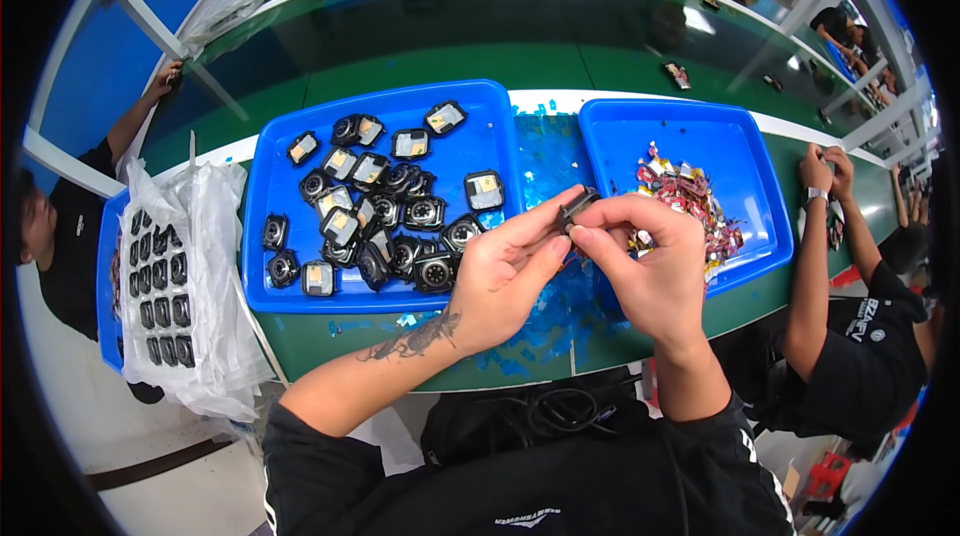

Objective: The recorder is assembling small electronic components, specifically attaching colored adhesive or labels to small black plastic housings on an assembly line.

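Observation:
My left hand (512,271) and my right hand (652,258) meet over the gap between two blue trays. Between their fingertips is a small black smartwatch case (578,204), tilted on edge. The left fingers grip it from the left, and the right thumb and fingers pinch its near side. Thin wires seem to show just below it. The left tray (380,102) has many black watch cases (423,212) scattered in it, some showing a pale inner plate. In the right tray (765,186) lies a heap of small boards and coloured flex parts (690,198), partly hidden by my right hand.
Blue film scraps (545,161) litter the green bench (330,336). At left, a white plastic-wrapped tray (205,266) holds rows of watch cases. A green conveyor belt (540,31) carries small parts beyond. Co-workers' arms (815,236) are at the right, left and far side.

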Motion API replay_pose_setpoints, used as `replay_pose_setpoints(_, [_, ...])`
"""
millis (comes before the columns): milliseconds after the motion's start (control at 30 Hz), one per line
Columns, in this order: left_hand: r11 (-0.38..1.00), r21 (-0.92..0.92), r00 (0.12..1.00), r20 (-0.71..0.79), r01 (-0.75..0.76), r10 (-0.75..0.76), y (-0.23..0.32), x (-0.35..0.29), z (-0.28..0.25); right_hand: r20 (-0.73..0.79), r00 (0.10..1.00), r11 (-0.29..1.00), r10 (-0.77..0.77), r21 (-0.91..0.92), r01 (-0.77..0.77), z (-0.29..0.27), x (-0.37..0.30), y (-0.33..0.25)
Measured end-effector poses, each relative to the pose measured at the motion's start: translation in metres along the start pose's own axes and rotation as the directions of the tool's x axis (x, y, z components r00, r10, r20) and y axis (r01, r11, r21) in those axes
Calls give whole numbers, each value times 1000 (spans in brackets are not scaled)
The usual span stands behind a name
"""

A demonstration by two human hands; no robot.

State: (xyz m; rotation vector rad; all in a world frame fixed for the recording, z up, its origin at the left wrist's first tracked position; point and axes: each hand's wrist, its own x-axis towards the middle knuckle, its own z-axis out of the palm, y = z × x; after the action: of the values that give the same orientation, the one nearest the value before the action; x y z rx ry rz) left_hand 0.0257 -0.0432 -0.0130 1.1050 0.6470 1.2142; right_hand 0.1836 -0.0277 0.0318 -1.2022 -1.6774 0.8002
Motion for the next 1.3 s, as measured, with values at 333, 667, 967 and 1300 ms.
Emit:
replay_pose_setpoints(333, [998, 68, 999, 33, -6, 4, 3, -3, -1, 19, 994, 993, -103, -50, 104, -6, 4, 1])
replay_pose_setpoints(667, [994, 99, 994, 101, -51, 41, 9, -8, 0, -135, 977, 985, -165, 35, 171, -4, -4, -4])
replay_pose_setpoints(967, [998, -64, 997, -71, -9, 4, 5, 4, -4, -19, 991, 798, 129, 595, -93, 1, -1, 18])
replay_pose_setpoints(1300, [664, 656, 932, 223, -360, 286, 20, 8, -14, 115, 982, 819, 148, 543, -187, -9, -19, 11])
